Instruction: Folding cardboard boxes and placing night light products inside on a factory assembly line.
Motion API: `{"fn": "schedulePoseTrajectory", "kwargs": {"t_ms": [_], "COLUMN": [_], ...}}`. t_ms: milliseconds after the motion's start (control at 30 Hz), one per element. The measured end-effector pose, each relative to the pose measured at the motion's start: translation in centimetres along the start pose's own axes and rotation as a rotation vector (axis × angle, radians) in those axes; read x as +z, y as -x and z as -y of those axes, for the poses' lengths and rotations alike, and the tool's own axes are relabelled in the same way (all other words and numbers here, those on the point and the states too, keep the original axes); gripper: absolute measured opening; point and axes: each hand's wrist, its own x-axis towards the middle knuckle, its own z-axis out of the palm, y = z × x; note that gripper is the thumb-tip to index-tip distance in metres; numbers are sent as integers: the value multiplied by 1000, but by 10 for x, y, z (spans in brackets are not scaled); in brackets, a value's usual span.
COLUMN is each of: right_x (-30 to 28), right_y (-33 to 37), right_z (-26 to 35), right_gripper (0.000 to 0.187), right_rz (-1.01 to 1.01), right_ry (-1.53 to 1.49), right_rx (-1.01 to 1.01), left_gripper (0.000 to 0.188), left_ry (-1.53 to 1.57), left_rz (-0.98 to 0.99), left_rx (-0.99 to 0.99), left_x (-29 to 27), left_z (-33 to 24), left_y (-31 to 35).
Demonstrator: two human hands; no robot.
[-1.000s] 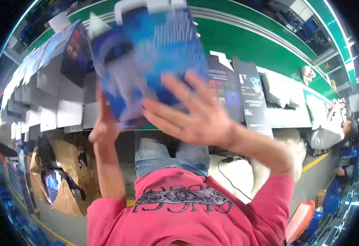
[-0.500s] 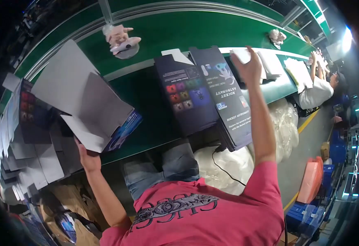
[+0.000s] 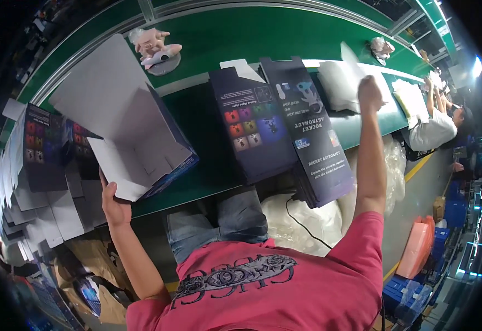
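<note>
My left hand (image 3: 116, 205) grips the lower edge of an open cardboard box (image 3: 136, 149), white inside and dark blue outside. The box is tilted, with its mouth toward me and a big flap raised at the back. Far to the right, my right hand (image 3: 371, 95) is closed on a thin white packing sheet (image 3: 344, 83); the sheet is blurred and partly lifted, and its exact kind is hard to tell. Between my hands lie two stacks of flattened printed cartons, one with coloured pictures (image 3: 252, 124) and one with an astronaut picture (image 3: 312, 132).
More folded cartons (image 3: 42, 187) are piled at the left. Pink and white figurines (image 3: 155, 49) and a wrapped one (image 3: 381, 51) stand on the green conveyor (image 3: 263, 33). White bags (image 3: 301, 220) lie under the table. A co-worker (image 3: 436, 124) sits at the far right.
My right hand has moved rightward from beside the astronaut cartons and closed, pulling up the white sheet. The open box has turned a little, showing more of its inside.
</note>
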Motion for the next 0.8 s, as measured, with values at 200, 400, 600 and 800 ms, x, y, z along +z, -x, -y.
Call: {"fn": "schedulePoseTrajectory", "kwargs": {"t_ms": [200,400,600,800], "right_x": [-164,-237,-213,-121], "right_y": [-6,184,247,260], "right_z": [66,260,331,375], "right_gripper": [16,33,44,26], "right_rz": [-215,893,458,858], "right_ry": [-1049,-1491,-148,364], "right_rx": [-277,-367,-1192,-1288], "left_gripper": [75,84,75,82], "left_ry": [7,-108,-116,-80], "left_rz": [-27,40,111,166], "left_rx": [-43,-28,-51,38], "left_x": [23,36,53,51], "left_z": [-11,3,-26,-21], "left_y": [0,1,21,15]}}
